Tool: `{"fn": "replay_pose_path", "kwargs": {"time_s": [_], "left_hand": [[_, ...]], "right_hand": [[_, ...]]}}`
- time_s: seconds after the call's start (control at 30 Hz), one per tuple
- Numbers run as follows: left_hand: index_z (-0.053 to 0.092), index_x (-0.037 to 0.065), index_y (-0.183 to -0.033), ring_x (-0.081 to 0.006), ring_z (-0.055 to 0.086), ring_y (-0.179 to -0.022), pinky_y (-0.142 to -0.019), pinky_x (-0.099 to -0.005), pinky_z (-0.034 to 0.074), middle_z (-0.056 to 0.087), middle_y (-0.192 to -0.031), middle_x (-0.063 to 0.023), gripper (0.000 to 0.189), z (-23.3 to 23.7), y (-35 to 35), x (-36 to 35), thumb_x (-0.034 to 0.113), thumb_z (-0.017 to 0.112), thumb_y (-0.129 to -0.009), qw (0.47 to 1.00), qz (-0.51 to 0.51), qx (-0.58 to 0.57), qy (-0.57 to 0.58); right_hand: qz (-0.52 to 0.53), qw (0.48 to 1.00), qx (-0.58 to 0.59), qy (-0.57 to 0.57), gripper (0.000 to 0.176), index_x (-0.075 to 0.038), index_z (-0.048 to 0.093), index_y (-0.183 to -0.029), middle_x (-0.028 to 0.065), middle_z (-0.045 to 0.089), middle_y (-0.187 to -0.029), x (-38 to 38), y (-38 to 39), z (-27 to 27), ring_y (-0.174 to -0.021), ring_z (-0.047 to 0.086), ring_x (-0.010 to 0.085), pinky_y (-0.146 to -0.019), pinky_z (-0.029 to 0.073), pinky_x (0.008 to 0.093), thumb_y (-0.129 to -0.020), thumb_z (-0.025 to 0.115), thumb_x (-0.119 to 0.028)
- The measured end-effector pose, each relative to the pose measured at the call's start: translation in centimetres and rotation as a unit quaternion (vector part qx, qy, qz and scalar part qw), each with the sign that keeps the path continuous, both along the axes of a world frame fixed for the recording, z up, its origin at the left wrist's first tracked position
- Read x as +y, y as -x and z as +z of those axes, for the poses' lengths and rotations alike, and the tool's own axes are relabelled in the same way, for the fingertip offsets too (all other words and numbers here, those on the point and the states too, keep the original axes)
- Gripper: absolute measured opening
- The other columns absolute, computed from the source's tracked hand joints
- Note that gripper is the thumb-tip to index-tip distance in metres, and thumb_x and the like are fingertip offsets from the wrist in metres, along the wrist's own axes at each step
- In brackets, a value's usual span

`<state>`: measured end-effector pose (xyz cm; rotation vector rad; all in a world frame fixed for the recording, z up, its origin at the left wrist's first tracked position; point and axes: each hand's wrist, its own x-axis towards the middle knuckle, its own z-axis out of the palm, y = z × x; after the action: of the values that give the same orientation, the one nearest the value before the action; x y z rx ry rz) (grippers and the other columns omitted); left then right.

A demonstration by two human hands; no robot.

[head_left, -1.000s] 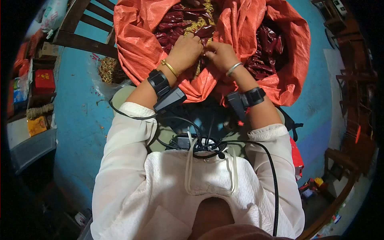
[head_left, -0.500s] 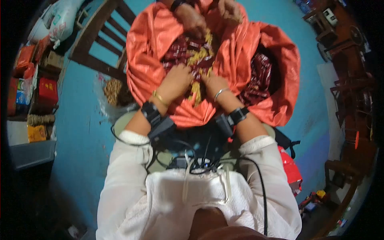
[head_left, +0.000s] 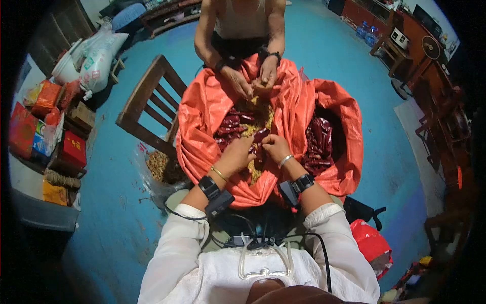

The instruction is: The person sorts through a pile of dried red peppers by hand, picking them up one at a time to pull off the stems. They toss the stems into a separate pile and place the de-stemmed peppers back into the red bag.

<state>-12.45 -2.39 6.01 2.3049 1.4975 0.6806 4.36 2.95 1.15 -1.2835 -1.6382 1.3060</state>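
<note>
An orange-red sack [head_left: 195,114] stands open in front of me, with dark red packets [head_left: 234,121] and a yellow, crumbly material [head_left: 254,175] inside. Over its near half is my left hand [head_left: 237,154], fingers bent and pressed together among the packets. Close to its right, my right hand [head_left: 276,148] has its fingers pinched at the end of a dark red piece. What either hand grips is too small to make out. A second orange-red sack [head_left: 349,114] on the right holds more dark red packets [head_left: 319,139].
Across the sack a person's two hands [head_left: 253,83] meet above its far edge. A wooden chair [head_left: 147,99] stands at the left, beside a clear plastic bag of brown material [head_left: 158,164]. Boxes [head_left: 74,149] line the far left. A red bag [head_left: 372,243] lies at the right.
The view has tilted up, showing more of the person opposite. My hands have come closer together, the right one now pinched near the left. The other person's hands have also moved together.
</note>
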Motion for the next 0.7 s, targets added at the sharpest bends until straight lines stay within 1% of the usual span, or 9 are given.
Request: {"fn": "replay_pose_path", "kwargs": {"time_s": [0.03, 0.1, 0.17, 0.23, 0.3, 0.37, 0.4, 0.53, 0.7], "left_hand": [[0.046, 0.002, -0.103, -0.037, 0.052, -0.086, -0.074, -0.0418, 0.042, 0.054, -0.09, -0.0197, 0.044, 0.5, -0.4, 0.1, 0.015, 0.066, -0.066, 0.998, 0.001, -0.06, -0.004], [0.044, 0.002, -0.109, -0.0372, 0.053, -0.088, -0.074, -0.0407, 0.043, 0.055, -0.094, -0.0217, 0.046, 0.8, -0.8, 0.3, 0.014, 0.064, -0.069, 0.994, 0.03, -0.067, 0.078], [0.046, 0.001, -0.112, -0.031, 0.057, -0.084, -0.072, -0.0352, 0.045, 0.058, -0.093, -0.0189, 0.047, 0.0, -1.0, 0.8, 0.015, 0.063, -0.071, 0.978, 0.029, -0.168, 0.125], [0.046, 0.0, -0.113, -0.0261, 0.058, -0.083, -0.072, -0.0321, 0.045, 0.059, -0.092, -0.0165, 0.048, -0.7, -1.1, 1.4, 0.016, 0.064, -0.071, 0.965, 0.05, -0.201, 0.16], [0.051, -0.003, -0.109, -0.0154, 0.056, -0.08, -0.072, -0.0268, 0.045, 0.06, -0.091, -0.0079, 0.04, 0.1, -1.6, 1.5, 0.013, 0.063, -0.074, 0.956, 0.072, -0.222, 0.18], [0.051, -0.006, -0.108, -0.0124, 0.055, -0.076, -0.068, -0.0238, 0.044, 0.06, -0.088, -0.0061, 0.038, -1.9, -1.8, 2.4, 0.012, 0.061, -0.076, 0.941, 0.064, -0.276, 0.183], [0.054, -0.006, -0.102, -0.009, 0.054, -0.073, -0.065, -0.0208, 0.043, 0.059, -0.087, -0.0042, 0.029, 0.0, -2.4, 1.9, 0.009, 0.059, -0.078, 0.898, 0.094, -0.329, 0.278], [0.057, -0.002, -0.096, -0.0072, 0.053, -0.072, -0.063, -0.0194, 0.043, 0.058, -0.084, -0.0019, 0.018, -1.3, -2.6, 2.7, 0.005, 0.055, -0.079, 0.83, 0.098, -0.45, 0.315], [0.058, -0.001, -0.094, -0.007, 0.053, -0.072, -0.063, -0.0197, 0.043, 0.059, -0.083, -0.0013, 0.017, -1.2, -2.0, 2.8, 0.006, 0.055, -0.078, 0.839, 0.105, -0.451, 0.286]], "right_hand": [[-0.001, 1.0, 0.008, -0.01, 0.009, -0.002, 0.058, -0.077, 0.0036, 0.056, -0.067, 0.0, 0.2, 0.8, -0.059, 0.053, 0.0107, -0.053, 0.044, 0.0257, -0.069, 0.058, -0.002], [-0.028, 0.984, 0.141, 0.101, 0.009, -0.001, 0.058, -0.079, 0.0026, 0.056, -0.069, -0.5, 0.1, 1.8, -0.057, 0.051, 0.0102, -0.051, 0.043, 0.0235, -0.07, 0.058, -0.002], [-0.04, 0.971, 0.193, 0.135, 0.013, -0.001, 0.056, -0.085, 0.0023, 0.056, -0.072, -0.4, 0.2, 2.0, -0.055, 0.05, 0.0106, -0.049, 0.042, 0.0224, -0.072, 0.057, -0.001], [-0.08, 0.947, 0.251, 0.183, 0.016, -0.004, 0.055, -0.091, 0.0005, 0.055, -0.068, -1.0, 0.3, 2.9, -0.047, 0.048, 0.0076, -0.04, 0.039, 0.0194, -0.075, 0.057, -0.003], [-0.061, 0.945, 0.26, 0.19, 0.019, -0.003, 0.053, -0.096, 0.0011, 0.054, -0.071, -0.8, -0.2, 3.0, -0.05, 0.048, 0.0068, -0.04, 0.037, 0.0187, -0.077, 0.054, -0.004], [-0.056, 0.937, 0.285, 0.193, 0.02, -0.003, 0.052, -0.097, 0.0003, 0.054, -0.069, -0.9, -0.5, 3.4, -0.049, 0.047, 0.0064, -0.039, 0.037, 0.0184, -0.078, 0.054, -0.006], [-0.059, 0.937, 0.284, 0.194, 0.02, -0.003, 0.052, -0.097, 0.0003, 0.054, -0.069, -0.8, -0.6, 3.5, -0.049, 0.047, 0.0064, -0.039, 0.037, 0.0184, -0.078, 0.054, -0.006], [-0.069, 0.938, 0.287, 0.184, 0.024, -0.002, 0.051, -0.101, -0.0003, 0.054, -0.068, -1.3, -0.4, 3.9, -0.05, 0.048, 0.0066, -0.04, 0.036, 0.0178, -0.079, 0.056, -0.01], [-0.008, 0.951, 0.239, 0.193, 0.025, -0.003, 0.052, -0.101, -0.0011, 0.055, -0.071, -2.2, 0.2, 3.7, -0.053, 0.049, 0.0064, -0.044, 0.039, 0.0197, -0.08, 0.057, -0.015]]}}
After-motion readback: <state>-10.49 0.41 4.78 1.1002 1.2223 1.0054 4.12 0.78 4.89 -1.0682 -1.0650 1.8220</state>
